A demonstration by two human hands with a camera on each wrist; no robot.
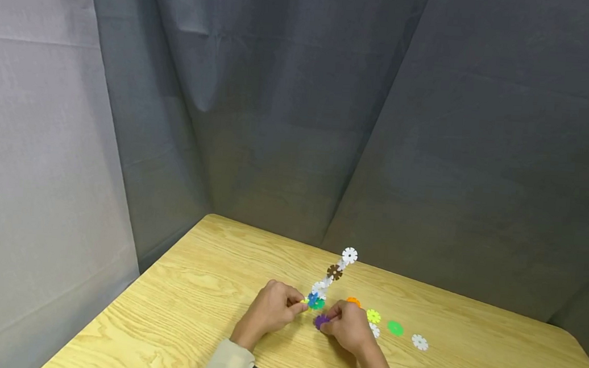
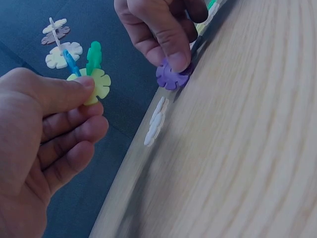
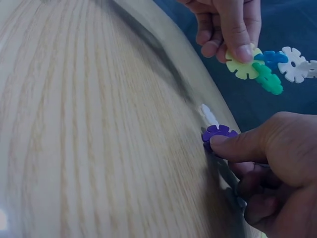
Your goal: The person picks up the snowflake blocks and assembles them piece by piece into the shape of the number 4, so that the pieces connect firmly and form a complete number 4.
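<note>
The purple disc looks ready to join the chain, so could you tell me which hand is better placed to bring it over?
Probably the right hand: it already pinches the purple disc, while the left hand holds the chain by its yellow disc.

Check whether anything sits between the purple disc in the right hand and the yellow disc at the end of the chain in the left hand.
Nothing visible does. The right hand pinches the purple disc against the table, and the left hand pinches the yellow disc of the chain. Only open space shows between the two discs.
</note>
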